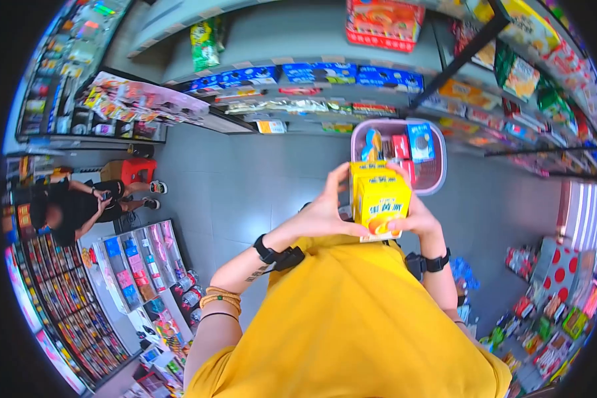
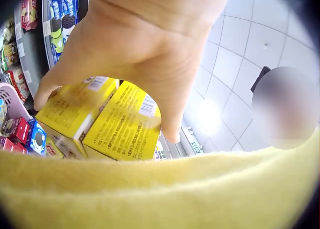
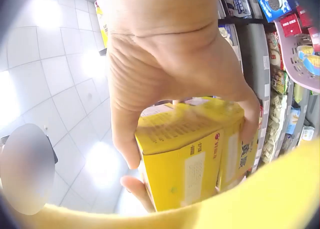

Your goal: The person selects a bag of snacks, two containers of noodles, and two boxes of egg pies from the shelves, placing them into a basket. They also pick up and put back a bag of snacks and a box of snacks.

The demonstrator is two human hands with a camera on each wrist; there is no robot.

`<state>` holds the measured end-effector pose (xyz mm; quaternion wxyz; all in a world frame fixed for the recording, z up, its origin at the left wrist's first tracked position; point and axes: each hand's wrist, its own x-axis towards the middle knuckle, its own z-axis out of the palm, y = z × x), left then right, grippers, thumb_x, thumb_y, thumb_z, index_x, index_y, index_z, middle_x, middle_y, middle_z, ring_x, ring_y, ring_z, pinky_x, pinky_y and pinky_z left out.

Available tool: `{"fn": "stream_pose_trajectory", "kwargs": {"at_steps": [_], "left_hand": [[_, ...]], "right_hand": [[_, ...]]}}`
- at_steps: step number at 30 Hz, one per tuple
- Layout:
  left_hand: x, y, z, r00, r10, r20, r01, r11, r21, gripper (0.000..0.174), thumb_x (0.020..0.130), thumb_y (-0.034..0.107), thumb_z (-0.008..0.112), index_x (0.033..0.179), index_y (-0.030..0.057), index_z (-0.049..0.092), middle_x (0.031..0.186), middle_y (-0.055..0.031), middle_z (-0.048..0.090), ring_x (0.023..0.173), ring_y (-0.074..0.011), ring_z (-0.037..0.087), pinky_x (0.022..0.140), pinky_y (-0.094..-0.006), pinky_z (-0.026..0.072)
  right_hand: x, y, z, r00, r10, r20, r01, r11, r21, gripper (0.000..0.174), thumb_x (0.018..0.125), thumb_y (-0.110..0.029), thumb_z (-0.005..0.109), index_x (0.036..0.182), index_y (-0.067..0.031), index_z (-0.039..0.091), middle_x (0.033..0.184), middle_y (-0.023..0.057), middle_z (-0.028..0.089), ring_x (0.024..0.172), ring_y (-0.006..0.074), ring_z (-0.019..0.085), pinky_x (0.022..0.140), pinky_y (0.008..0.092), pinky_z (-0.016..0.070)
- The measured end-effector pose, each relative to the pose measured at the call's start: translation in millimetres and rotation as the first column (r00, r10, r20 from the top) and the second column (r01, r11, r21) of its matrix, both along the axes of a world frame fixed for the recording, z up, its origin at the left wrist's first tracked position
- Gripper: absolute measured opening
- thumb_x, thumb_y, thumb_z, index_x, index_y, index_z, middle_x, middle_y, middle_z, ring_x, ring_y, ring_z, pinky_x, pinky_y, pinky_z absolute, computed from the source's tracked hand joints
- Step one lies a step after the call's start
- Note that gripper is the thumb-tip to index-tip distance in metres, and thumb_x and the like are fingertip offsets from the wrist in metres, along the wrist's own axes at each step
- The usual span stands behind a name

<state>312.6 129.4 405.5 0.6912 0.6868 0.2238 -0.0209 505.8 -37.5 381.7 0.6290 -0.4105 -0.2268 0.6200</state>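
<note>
Two yellow cartons with dark printed characters are held together in front of the yellow shirt, a nearer carton [image 1: 383,202] and a farther carton [image 1: 363,170] behind it. My left hand [image 1: 324,213] grips them from the left, its thumb along the near one's lower edge. From the other side, my right hand [image 1: 420,217] grips the same pair, thumb on the front face. Barcodes show on both cartons in the left wrist view, under the arched left hand [image 2: 145,54]. Right behind the cartons is a pink basket [image 1: 442,159] holding a blue box [image 1: 420,142] and red packs [image 1: 400,146].
Shelves with blue biscuit boxes [image 1: 318,72] and snack bags run along the far side. A person [image 1: 73,205] sits at the left near a red stool [image 1: 138,171]. A display case [image 1: 136,265] stands at lower left, and piled goods [image 1: 544,331] fill the lower right.
</note>
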Motion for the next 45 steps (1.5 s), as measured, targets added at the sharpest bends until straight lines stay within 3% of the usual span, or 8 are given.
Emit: {"fn": "stream_pose_trajectory", "kwargs": {"at_steps": [4,8,17,27,31,36,40,45], "left_hand": [[14.1,1.7,5.5,0.999,0.039,-0.017,-0.039,0.998,-0.043,0.139,0.065,0.039,0.096,0.159,0.0101,-0.003,0.159,-0.0238,0.023,0.143,-0.0421,0.036,0.112,-0.0586,0.0371],[12.8,7.7,-2.3,0.999,0.029,0.033,-0.030,0.998,0.048,0.128,0.070,0.031,0.094,0.159,0.0117,0.003,0.157,-0.0214,0.022,0.142,-0.0402,0.036,0.112,-0.0550,0.0421],[24.5,59.5,-23.9,0.996,-0.077,0.045,0.076,0.997,0.020,0.116,0.076,0.026,0.089,0.160,0.0183,0.009,0.155,-0.0179,0.024,0.139,-0.0357,0.040,0.100,-0.0464,0.0541],[22.3,98.8,-32.4,0.980,-0.177,-0.094,0.151,0.960,-0.236,0.111,0.077,0.026,0.089,0.157,0.0152,0.013,0.151,-0.0202,0.035,0.138,-0.0327,0.043,0.113,-0.0465,0.0388],[15.2,89.6,-38.8,0.975,-0.171,-0.144,0.128,0.954,-0.270,0.112,0.077,0.023,0.089,0.157,0.0156,0.012,0.151,-0.0200,0.036,0.140,-0.0334,0.041,0.113,-0.0470,0.0387],[6.1,74.8,-35.6,0.958,-0.187,-0.215,0.143,0.968,-0.208,0.111,0.076,0.020,0.090,0.158,0.0177,0.015,0.150,-0.0195,0.037,0.140,-0.0342,0.041,0.112,-0.0474,0.0403],[6.4,69.5,-29.4,0.963,-0.135,-0.234,0.067,0.958,-0.277,0.111,0.073,0.033,0.092,0.155,0.0109,0.019,0.147,-0.0202,0.040,0.138,-0.0341,0.042,0.111,-0.0456,0.0414],[-0.3,55.2,-36.7,0.954,-0.084,-0.289,0.010,0.969,-0.248,0.107,0.074,0.026,0.091,0.154,0.0107,0.021,0.146,-0.0200,0.042,0.138,-0.0329,0.042,0.110,-0.0468,0.0440]], "right_hand": [[5.8,8.3,-0.8,0.996,0.054,0.077,-0.057,0.998,0.040,0.122,0.058,-0.012,0.092,0.156,-0.0189,0.019,0.151,0.0160,0.038,0.143,0.0300,0.037,0.116,0.0422,0.0346],[11.6,24.4,4.5,0.991,0.115,0.066,-0.116,0.993,0.023,0.124,0.057,-0.011,0.092,0.157,-0.0194,0.018,0.153,0.0158,0.036,0.145,0.0304,0.034,0.117,0.0425,0.0332],[0.5,53.9,0.0,0.999,-0.039,-0.023,0.038,0.999,-0.039,0.131,0.055,-0.015,0.093,0.161,-0.0184,0.015,0.156,0.0155,0.033,0.147,0.0306,0.032,0.120,0.0426,0.0297],[-10.6,65.9,-25.4,0.997,-0.071,-0.026,0.069,0.997,-0.042,0.125,0.064,-0.024,0.090,0.163,-0.0115,0.015,0.163,0.0141,0.022,0.153,0.0283,0.020,0.124,0.0405,0.0163],[-14.2,53.5,-44.0,0.998,-0.035,-0.054,0.032,0.998,-0.062,0.125,0.064,-0.025,0.091,0.162,-0.0115,0.016,0.163,0.0147,0.021,0.153,0.0279,0.019,0.124,0.0405,0.0168],[-14.8,44.1,-46.5,0.988,-0.003,-0.152,-0.006,0.998,-0.059,0.126,0.059,-0.020,0.093,0.161,-0.0140,0.020,0.160,0.0140,0.028,0.150,0.0276,0.027,0.122,0.0390,0.0226],[-10.3,39.3,-51.5,0.980,0.038,-0.197,-0.045,0.999,-0.028,0.126,0.056,-0.016,0.093,0.160,-0.0157,0.022,0.158,0.0131,0.032,0.148,0.0272,0.031,0.121,0.0381,0.0251],[-7.4,33.9,-65.6,0.965,0.128,-0.230,-0.121,0.992,0.045,0.121,0.063,-0.009,0.091,0.160,-0.0138,0.017,0.158,0.0143,0.026,0.149,0.0275,0.026,0.122,0.0384,0.0235]]}}
